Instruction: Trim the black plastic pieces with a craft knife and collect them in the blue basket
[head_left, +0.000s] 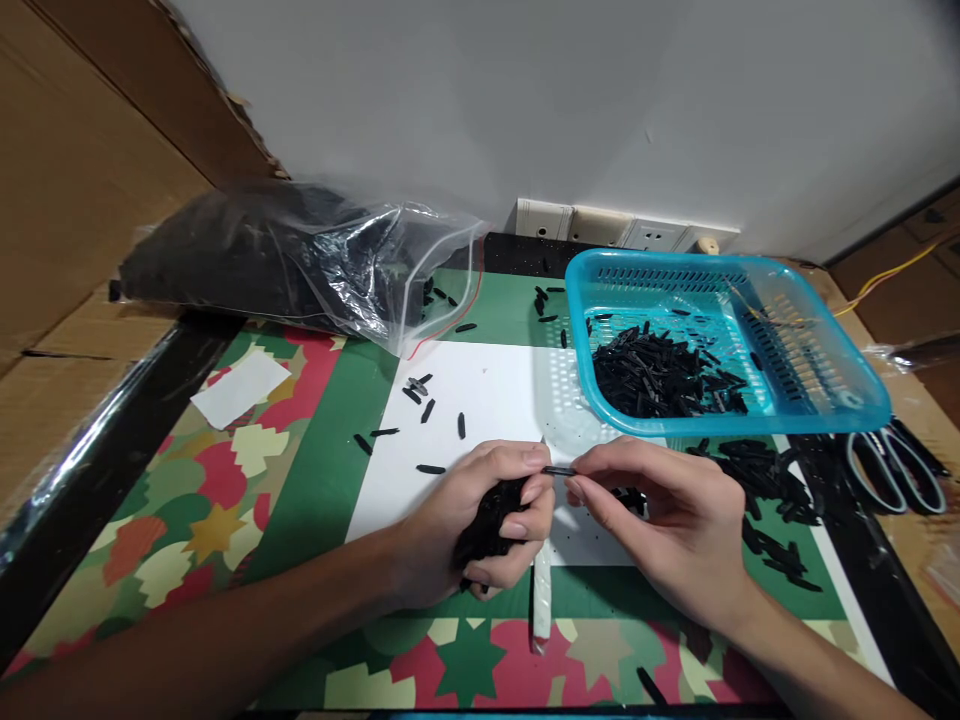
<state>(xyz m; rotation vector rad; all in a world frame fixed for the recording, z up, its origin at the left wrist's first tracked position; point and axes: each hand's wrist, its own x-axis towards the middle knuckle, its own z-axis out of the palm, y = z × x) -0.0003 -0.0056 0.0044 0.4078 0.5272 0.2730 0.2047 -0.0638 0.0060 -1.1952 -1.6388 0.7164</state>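
Cupped in my left hand (502,510) is a bunch of small black strips (487,525), partly hidden by the curled fingers. One black strip (559,470) spans the gap between both hands. Its left end is at my left thumb and forefinger; my right hand (660,520) pinches the other end. Under the hands lies a white sheet (390,480) with several loose strips on it. A white wrapped stick (541,600) lies below my left fingers. Whether more strips are tucked in my right palm I cannot tell.
A blue plastic basket (825,415) holding a heap of black pieces stands at the back right. Scissors (896,470) and more loose strips (772,480) lie to the right. A clear zip bag (300,260) full of black material rests at the back left, near a paper slip (240,388).
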